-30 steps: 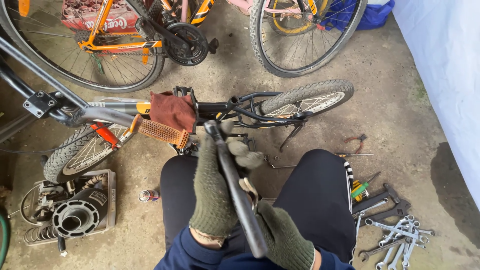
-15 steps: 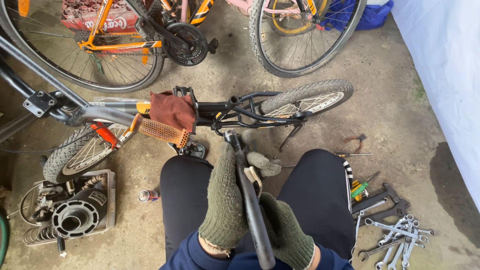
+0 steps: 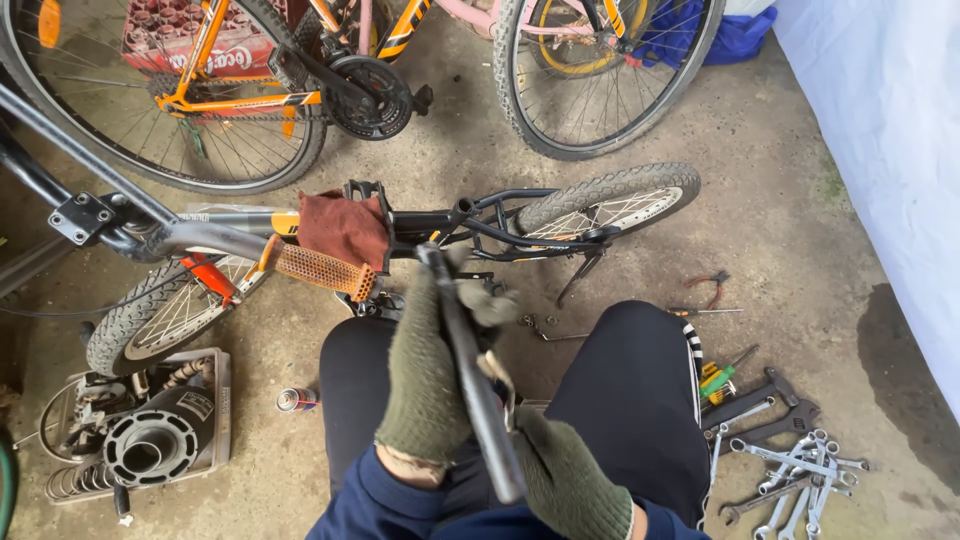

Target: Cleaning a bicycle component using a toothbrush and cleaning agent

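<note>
Gripping the black bar (image 3: 470, 380), both gloved hands have drawn nearer.

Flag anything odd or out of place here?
The small black bicycle lies on its side on the concrete floor, a reddish-brown rag draped over its frame. Loose silver spanners sprawl unsorted beside the person's knee.

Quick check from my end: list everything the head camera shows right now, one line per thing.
Black bar: one, black, held in both hands over the lap.
Small bicycle: one, black, lying on the floor ahead.
Rag: one, dark red, draped on that bicycle.
Orange bicycle: one, standing top left.
Pink bicycle: one, top centre.
Wrenches: a pile, silver, floor bottom right.
Pliers: one, red-handled, floor right.
Crate of parts: one, grey, bottom left.
Left hand: green glove, gripping the bar.
Right hand: green glove, gripping the bar's near end.
</note>
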